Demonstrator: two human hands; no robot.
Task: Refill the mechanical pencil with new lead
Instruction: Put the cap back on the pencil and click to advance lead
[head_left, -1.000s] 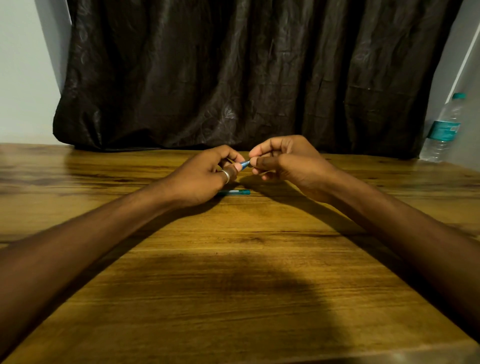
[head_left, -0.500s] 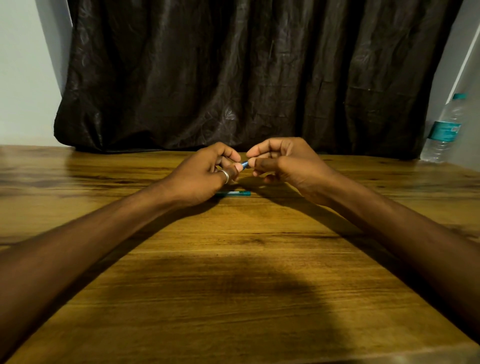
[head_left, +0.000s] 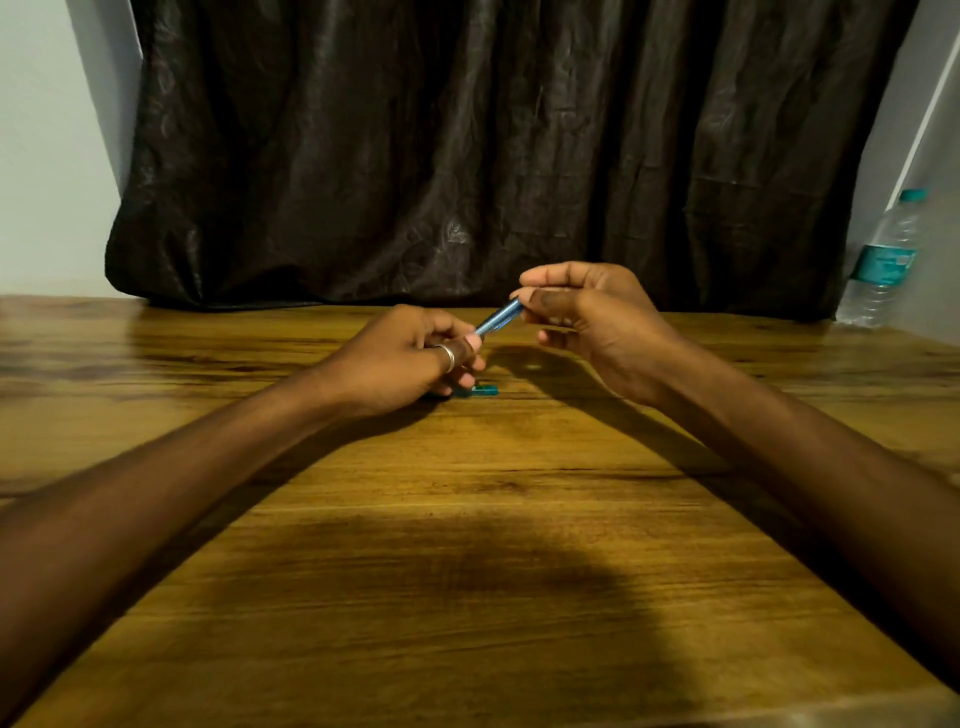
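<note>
Change since earlier frames: hands now stand further apart; more of the mechanical pencil (head_left: 497, 318) shows between them, where half a second ago only a short blue stub was visible. The right hand (head_left: 587, 322) has lifted and drawn off to the right.
Meaning for task: judged as the pencil being pulled open or drawn out for loading; no lead is visible, so refill is judged not yet done.
Pencil location: held in the air above the table (head_left: 467, 571), spanning the gap between both hands, not touching the wood.
Pencil axis: long axis tilted, running from lower left to upper right.
Pencil pointing: lower end sits at the left fingertips, upper end at the right fingertips; which end is the tip cannot be told.
Left hand (head_left: 410, 358): closed, pinching the pencil's lower end between thumb and fingers; a ring shows on one finger; the hand rests low over the table.
Right hand: closed, pinching the pencil's upper end between thumb and forefinger, raised above the table.
Teal piece (head_left: 480, 391): lies flat on the table just beneath the left hand, partly hidden; possibly the lead case or a pencil part, cannot tell.
Surroundings: water bottle (head_left: 880, 260) at far right, well apart; dark curtain (head_left: 467, 156) behind.
</note>
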